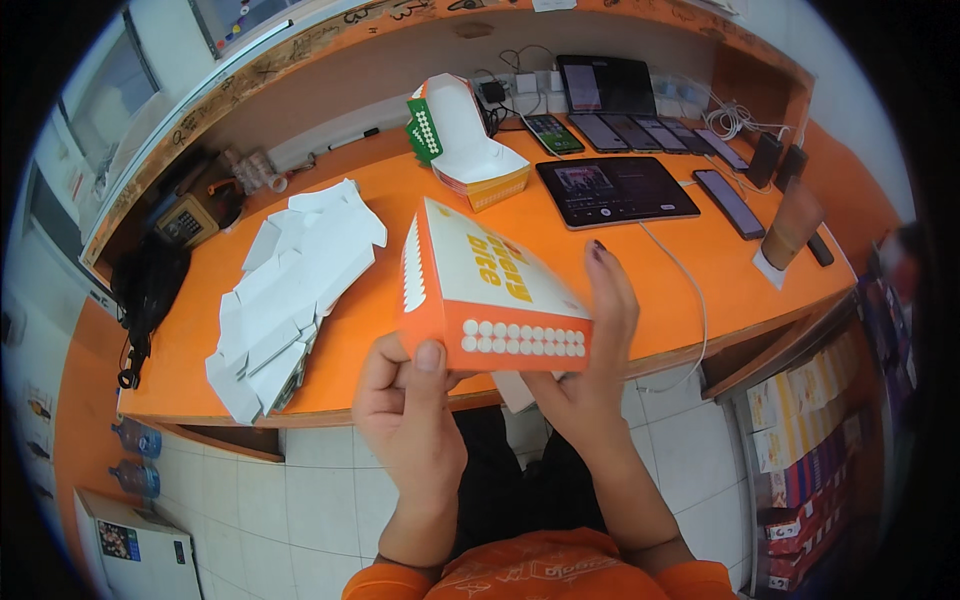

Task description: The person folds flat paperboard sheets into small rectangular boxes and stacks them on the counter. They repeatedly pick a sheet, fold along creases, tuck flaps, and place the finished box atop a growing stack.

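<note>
An orange-and-white cardboard food box, with yellow lettering on top and rows of white dots on its near side, is held up in front of me, over the table's front edge. My left hand grips its near left corner, thumb on the orange side and fingers curled behind. At the box's right end, my right hand holds it with fingers stretched up along the side and the thumb low underneath. To the left lies a pile of flat white box blanks. Behind stands an open box with a white inside.
On the orange table, a tablet lies behind the box. Several phones and tangled white cables fill the back right. A brown drink cup stands far right; tape rolls and a black bag sit left.
</note>
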Tool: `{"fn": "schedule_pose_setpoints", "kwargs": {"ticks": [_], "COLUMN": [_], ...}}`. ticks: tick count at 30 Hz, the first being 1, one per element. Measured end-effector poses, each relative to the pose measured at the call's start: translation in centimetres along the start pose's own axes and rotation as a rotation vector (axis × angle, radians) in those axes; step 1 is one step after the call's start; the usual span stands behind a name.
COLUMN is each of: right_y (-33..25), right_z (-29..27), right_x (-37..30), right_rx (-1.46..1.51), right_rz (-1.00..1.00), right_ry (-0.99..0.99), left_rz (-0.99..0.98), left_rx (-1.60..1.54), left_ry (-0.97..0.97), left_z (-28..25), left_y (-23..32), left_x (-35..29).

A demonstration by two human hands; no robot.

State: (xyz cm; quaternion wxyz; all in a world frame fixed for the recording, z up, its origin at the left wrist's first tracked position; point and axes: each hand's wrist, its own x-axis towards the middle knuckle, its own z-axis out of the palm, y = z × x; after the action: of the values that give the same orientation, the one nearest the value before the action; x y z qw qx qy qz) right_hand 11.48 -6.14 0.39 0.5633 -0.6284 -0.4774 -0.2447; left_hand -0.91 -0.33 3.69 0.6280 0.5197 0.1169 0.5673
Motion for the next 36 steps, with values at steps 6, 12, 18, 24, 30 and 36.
{"fn": "schedule_pose_setpoints", "kwargs": {"ticks": [6,12,18,24,30,36], "right_y": [-1.3,-2.0,-2.5,-2.1,-2.4,-2.4], "right_z": [-2.6,-2.0,-1.8,-2.1,-2.6,-2.4], "right_x": [0.5,1.3,1.3,1.5,1.5,1.6], "right_rx": [-0.116,0.382,0.299,0.333,0.312,0.275], "right_rz": [-0.349,-0.037,-0.046,-0.025,-0.014,-0.073], "right_ry": [-0.095,-0.019,-0.042,-0.062,-0.071,-0.028], "left_rz": [0.056,0.285,0.495,0.227,-0.108,0.205], "left_rx": [-0.069,0.439,0.812,0.326,-0.377,0.02], "left_ry": [0.008,-0.055,-0.087,-0.142,-0.054,-0.049], "left_z": [0.0,0.6,0.5,-0.4,0.1,0.1], "left_y": [0.4,-1.1,-1.9,-3.1,-3.7,-3.7], "left_x": [-1.0,-0.3,-0.7,-0.4,-0.4,-1.1]}}
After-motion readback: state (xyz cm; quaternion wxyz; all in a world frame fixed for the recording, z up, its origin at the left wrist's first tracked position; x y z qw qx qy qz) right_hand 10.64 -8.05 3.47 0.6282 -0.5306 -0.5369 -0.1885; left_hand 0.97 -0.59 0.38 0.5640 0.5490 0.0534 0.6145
